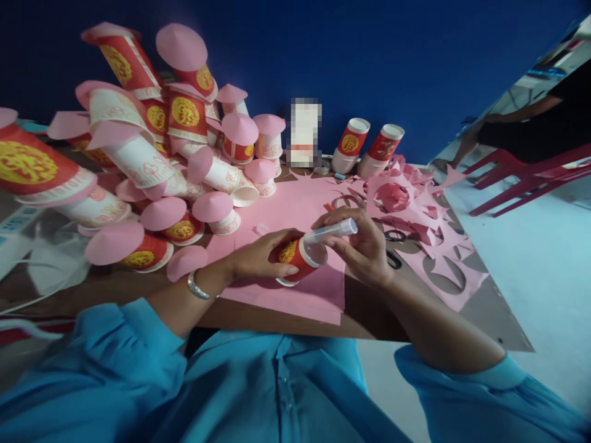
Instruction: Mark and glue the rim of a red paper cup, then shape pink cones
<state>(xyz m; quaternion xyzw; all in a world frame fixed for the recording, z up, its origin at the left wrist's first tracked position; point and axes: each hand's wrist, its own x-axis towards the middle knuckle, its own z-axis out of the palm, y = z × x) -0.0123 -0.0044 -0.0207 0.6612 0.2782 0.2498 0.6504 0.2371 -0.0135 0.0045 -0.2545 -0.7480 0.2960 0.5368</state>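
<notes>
Left hand (258, 255) grip clamped on red paper cup (298, 258), right hand (364, 246) grip clamped on glue stick (332, 231) at cup's rim

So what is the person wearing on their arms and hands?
Both arms have bright blue sleeves, the left sleeve and the right sleeve, pushed up so the forearms are bare. A shiny silver bracelet circles the left wrist. The left hand and right hand wear no gloves, and no rings show.

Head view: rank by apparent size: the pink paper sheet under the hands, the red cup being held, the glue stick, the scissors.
1. pink paper sheet
2. red cup in the left hand
3. glue stick in the right hand

Scissors: mostly hidden behind the right hand, so unranked.
</notes>
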